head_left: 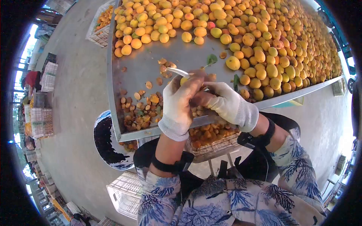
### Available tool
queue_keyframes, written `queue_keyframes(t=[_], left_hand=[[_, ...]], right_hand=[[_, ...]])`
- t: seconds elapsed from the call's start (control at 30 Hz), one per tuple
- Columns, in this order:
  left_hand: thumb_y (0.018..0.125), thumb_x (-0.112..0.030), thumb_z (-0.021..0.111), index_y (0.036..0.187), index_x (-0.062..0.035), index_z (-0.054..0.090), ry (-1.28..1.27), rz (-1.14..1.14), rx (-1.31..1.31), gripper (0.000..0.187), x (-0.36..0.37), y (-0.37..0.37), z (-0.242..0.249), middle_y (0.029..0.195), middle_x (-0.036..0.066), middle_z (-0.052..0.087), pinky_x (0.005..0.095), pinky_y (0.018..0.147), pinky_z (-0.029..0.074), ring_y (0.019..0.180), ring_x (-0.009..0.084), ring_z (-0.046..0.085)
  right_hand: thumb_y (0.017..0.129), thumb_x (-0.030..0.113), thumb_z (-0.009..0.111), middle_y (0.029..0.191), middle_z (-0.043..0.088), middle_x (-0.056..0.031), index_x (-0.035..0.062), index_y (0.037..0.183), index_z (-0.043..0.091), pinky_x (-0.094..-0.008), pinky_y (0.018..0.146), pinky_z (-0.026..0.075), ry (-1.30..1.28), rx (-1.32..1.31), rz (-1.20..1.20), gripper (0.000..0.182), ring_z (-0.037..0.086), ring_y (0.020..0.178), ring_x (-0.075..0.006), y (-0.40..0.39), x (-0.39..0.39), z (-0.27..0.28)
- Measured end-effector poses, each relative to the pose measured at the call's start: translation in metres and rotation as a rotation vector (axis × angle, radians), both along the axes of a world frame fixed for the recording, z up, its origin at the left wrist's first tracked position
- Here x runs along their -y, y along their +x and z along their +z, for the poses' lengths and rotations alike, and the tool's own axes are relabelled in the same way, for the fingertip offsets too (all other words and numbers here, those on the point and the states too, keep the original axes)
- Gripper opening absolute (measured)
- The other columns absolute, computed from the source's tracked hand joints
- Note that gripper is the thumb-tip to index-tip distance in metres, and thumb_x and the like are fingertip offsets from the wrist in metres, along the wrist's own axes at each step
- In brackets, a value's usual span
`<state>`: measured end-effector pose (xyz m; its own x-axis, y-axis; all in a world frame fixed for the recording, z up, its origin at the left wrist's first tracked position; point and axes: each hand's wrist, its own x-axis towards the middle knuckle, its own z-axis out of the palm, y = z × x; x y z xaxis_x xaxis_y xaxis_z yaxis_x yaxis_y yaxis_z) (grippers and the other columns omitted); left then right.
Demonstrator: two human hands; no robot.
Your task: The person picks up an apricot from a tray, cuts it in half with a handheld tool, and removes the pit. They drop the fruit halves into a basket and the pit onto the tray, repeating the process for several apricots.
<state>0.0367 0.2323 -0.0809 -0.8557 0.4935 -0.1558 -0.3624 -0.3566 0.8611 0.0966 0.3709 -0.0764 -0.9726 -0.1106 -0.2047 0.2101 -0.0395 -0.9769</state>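
Note:
My left hand (180, 103), in a white glove with brown-stained fingers, is closed at the near part of the metal table. A bit of a yellow apricot (183, 80) shows between its fingers. A slim, curved white piece (177, 71), possibly a tool's handle, sticks out over the same hand; its other end is hidden. My right hand (226, 101), gloved alike, meets the left with bent, closed fingers; what they hold, if anything, is hidden. Below and left of the hands lie apricot pits and scraps (141, 113). A green leaf (212, 59) lies beyond them.
Whole apricots (271, 41) are heaped across the far and right parts of the metal table (147, 62). Under its near edge stands a crate of apricot pieces (213, 135). A round tub (113, 141) and a white crate (126, 192) are at lower left; another crate (100, 28) stands farther off.

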Motion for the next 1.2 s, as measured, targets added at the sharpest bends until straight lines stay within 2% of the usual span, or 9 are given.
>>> queue_keyframes(t=[0.27, 0.4, 0.43, 0.67, 0.87, 0.97, 1.03, 1.17, 1.2], left_hand=[[0.086, -0.010, 0.069, 0.106, 0.0025, 0.063, -0.318, 0.249, -0.160, 0.024, -0.010, 0.006, 0.009, 0.093, 0.004, 0.064, 0.0215, 0.069, 0.049, 0.078, 0.0087, 0.059], [0.092, -0.025, 0.064, 0.109, 0.0025, 0.061, 0.002, 0.227, -0.068, 0.032, -0.003, 0.011, -0.006, 0.096, 0.008, 0.064, 0.0237, 0.070, 0.051, 0.079, 0.0121, 0.061], [0.093, -0.030, 0.062, 0.110, 0.0026, 0.060, 0.161, 0.199, 0.032, 0.037, -0.003, 0.012, -0.010, 0.097, 0.009, 0.064, 0.0245, 0.070, 0.051, 0.080, 0.0134, 0.062], [0.094, -0.036, 0.060, 0.110, 0.0027, 0.059, 0.240, 0.185, 0.283, 0.042, -0.008, 0.006, -0.018, 0.102, 0.013, 0.065, 0.0298, 0.074, 0.053, 0.081, 0.0182, 0.065], [0.091, -0.029, 0.065, 0.106, 0.0039, 0.061, -0.063, 0.131, 0.100, 0.037, 0.005, 0.001, -0.019, 0.103, 0.012, 0.067, 0.0333, 0.078, 0.053, 0.087, 0.0192, 0.066], [0.090, -0.025, 0.065, 0.105, 0.0043, 0.062, -0.046, 0.129, 0.053, 0.034, 0.006, 0.002, -0.021, 0.099, 0.012, 0.068, 0.0334, 0.076, 0.054, 0.086, 0.0191, 0.066], [0.089, -0.023, 0.065, 0.104, 0.0037, 0.063, -0.120, 0.106, -0.170, 0.031, 0.007, 0.004, -0.021, 0.097, 0.012, 0.068, 0.0331, 0.077, 0.054, 0.086, 0.0192, 0.066], [0.090, -0.024, 0.064, 0.103, 0.0035, 0.064, 0.013, 0.062, 0.145, 0.031, 0.004, 0.002, -0.014, 0.097, 0.012, 0.068, 0.0333, 0.077, 0.054, 0.086, 0.0191, 0.066], [0.090, -0.024, 0.064, 0.103, 0.0034, 0.064, -0.007, 0.069, 0.176, 0.031, 0.002, 0.002, -0.013, 0.097, 0.012, 0.067, 0.0330, 0.075, 0.054, 0.085, 0.0190, 0.066]], right_hand=[[0.091, 0.012, 0.056, 0.097, 0.067, -0.0219, -0.0039, 0.116, 0.057, -0.0371, 0.081, 0.051, 0.335, -0.258, -0.046, 0.030, 0.066, 0.092, -0.0297, -0.006, -0.006, -0.001], [0.093, 0.018, 0.058, 0.088, 0.066, -0.0220, -0.0011, 0.114, 0.055, -0.0426, 0.070, 0.051, 0.500, -0.297, -0.120, 0.029, 0.066, 0.082, -0.0397, 0.000, 0.009, -0.008], [0.092, 0.008, 0.058, 0.091, 0.064, -0.0234, -0.0018, 0.114, 0.054, -0.0398, 0.070, 0.050, 0.598, -0.299, -0.118, 0.025, 0.062, 0.088, -0.0430, -0.001, 0.012, -0.012], [0.090, 0.008, 0.060, 0.089, 0.063, -0.0225, -0.0005, 0.108, 0.050, -0.0420, 0.069, 0.049, 0.697, -0.256, -0.114, 0.022, 0.061, 0.088, -0.0444, -0.004, 0.020, -0.015], [0.095, 0.035, 0.060, 0.090, 0.067, -0.0190, -0.0010, 0.108, 0.058, -0.0419, 0.065, 0.050, 0.310, -0.297, -0.154, 0.038, 0.066, 0.077, -0.0372, -0.012, 0.021, -0.034], [0.097, 0.043, 0.057, 0.087, 0.066, -0.0081, -0.0031, 0.100, 0.062, -0.0366, 0.065, 0.049, 0.030, -0.166, -0.061, 0.046, 0.064, 0.074, -0.0237, -0.006, 0.018, -0.020], [0.099, 0.046, 0.053, 0.088, 0.064, -0.0019, -0.0046, 0.101, 0.063, -0.0338, 0.070, 0.049, -0.197, 0.346, 0.056, 0.051, 0.058, 0.080, -0.0132, -0.004, 0.012, -0.002], [0.097, 0.044, 0.056, 0.092, 0.066, -0.0043, -0.0042, 0.105, 0.064, -0.0310, 0.076, 0.049, -0.225, 0.417, 0.037, 0.050, 0.058, 0.087, -0.0109, -0.004, 0.010, 0.001], [0.095, 0.046, 0.058, 0.082, 0.061, -0.0018, -0.0007, 0.102, 0.063, -0.0254, 0.061, 0.043, -0.173, 0.235, 0.022, 0.048, 0.054, 0.071, -0.0078, -0.006, 0.013, -0.006]])
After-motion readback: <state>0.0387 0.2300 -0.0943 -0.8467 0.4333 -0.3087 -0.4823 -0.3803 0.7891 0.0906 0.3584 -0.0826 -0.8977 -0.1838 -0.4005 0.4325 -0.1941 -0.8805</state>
